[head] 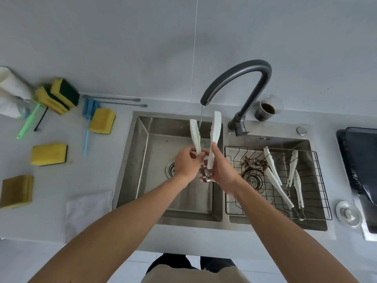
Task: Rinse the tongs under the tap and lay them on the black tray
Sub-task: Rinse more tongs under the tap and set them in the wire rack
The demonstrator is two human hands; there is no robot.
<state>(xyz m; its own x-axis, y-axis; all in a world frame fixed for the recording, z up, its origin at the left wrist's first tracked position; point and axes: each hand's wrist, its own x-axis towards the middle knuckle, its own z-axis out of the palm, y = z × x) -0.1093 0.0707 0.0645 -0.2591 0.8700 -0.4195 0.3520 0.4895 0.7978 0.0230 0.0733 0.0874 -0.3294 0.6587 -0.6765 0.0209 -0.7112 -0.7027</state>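
While my left hand [186,162] pinches one arm of the tongs [206,144] and my right hand [219,170] grips the other, water from the tap [205,102] falls between them; wet plastic could slip into the sink [142,152]. Tray [361,152] waits far right.

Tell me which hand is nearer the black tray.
Right. The right hand grips the tongs over the left basin, on the side toward the black tray; the left hand is beyond it, farther left.
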